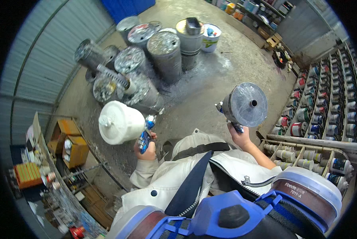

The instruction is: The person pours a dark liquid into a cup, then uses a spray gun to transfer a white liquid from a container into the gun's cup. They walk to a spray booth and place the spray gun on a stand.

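Observation:
My left hand (148, 153) is closed around the handle of a blue spray gun (144, 142). A white lidded paint cup (124, 122) with a small knob on its lid is fixed to that gun, tilted to the left. Out to the right, my right hand (240, 137) grips a second spray gun (237, 127), whose body is mostly hidden under its grey cup (242, 105). The grey cup's round lid faces up and has a short dark spout. The two guns are held well apart, in front of my body.
Paint-splattered drums (164, 53) stand ahead on the left, with a white bucket (211, 40) beside them. On the right are racks of paint tins (317, 104). Cardboard boxes (75, 151) and a cluttered bench (63, 191) line the left. My blue respirator (204, 219) fills the lower edge.

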A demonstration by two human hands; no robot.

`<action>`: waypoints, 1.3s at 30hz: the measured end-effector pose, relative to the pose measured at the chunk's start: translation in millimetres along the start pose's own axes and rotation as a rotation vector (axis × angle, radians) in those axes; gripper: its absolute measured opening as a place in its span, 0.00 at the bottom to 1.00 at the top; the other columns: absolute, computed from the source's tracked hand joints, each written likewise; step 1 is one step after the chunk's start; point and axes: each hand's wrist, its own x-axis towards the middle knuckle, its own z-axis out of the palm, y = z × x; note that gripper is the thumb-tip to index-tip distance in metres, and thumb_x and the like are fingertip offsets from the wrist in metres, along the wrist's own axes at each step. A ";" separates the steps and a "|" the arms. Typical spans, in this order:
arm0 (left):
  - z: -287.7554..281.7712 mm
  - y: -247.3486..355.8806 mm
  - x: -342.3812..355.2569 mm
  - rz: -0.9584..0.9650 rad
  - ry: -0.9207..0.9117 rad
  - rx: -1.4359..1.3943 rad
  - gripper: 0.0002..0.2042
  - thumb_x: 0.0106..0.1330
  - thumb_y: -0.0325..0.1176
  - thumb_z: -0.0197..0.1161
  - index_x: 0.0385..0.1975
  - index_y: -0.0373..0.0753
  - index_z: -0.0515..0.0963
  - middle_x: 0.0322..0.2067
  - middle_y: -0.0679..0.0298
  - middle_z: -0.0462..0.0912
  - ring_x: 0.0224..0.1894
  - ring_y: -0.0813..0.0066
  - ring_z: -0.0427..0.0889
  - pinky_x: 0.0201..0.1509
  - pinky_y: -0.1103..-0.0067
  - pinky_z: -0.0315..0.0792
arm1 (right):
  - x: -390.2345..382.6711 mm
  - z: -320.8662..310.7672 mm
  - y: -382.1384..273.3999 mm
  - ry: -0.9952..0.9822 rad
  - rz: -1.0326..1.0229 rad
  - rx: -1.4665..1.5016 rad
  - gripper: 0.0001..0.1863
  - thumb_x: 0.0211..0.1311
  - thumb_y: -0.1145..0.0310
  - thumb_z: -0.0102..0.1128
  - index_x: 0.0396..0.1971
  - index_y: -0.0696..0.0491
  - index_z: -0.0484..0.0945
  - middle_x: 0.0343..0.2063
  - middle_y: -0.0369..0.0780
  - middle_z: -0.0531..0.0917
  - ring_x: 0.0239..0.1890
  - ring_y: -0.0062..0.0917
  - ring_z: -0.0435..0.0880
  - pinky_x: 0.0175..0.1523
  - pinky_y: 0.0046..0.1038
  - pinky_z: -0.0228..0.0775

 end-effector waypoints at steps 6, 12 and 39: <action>80.5 -1.0 47.7 0.060 -0.164 -0.013 0.20 0.56 0.17 0.52 0.49 0.24 0.82 0.40 0.54 0.88 0.43 0.66 0.88 0.48 0.72 0.82 | 2.4 -38.8 62.1 0.188 0.050 -0.050 0.06 0.65 0.73 0.68 0.40 0.57 0.84 0.36 0.41 0.86 0.41 0.34 0.83 0.54 0.37 0.75; 127.3 -6.5 100.7 0.113 -0.239 0.009 0.18 0.59 0.14 0.54 0.49 0.28 0.82 0.43 0.55 0.89 0.45 0.67 0.88 0.53 0.70 0.83 | 54.6 -60.6 70.5 0.178 0.129 0.109 0.07 0.68 0.73 0.64 0.29 0.55 0.77 0.18 0.31 0.75 0.21 0.17 0.71 0.27 0.28 0.62; 247.0 -8.3 -70.9 0.146 0.358 -0.127 0.24 0.53 0.15 0.52 0.53 0.26 0.79 0.43 0.51 0.87 0.44 0.61 0.88 0.49 0.66 0.85 | 269.3 -122.1 105.6 -0.239 -0.401 0.005 0.06 0.63 0.74 0.69 0.39 0.57 0.85 0.31 0.41 0.87 0.33 0.33 0.84 0.44 0.35 0.76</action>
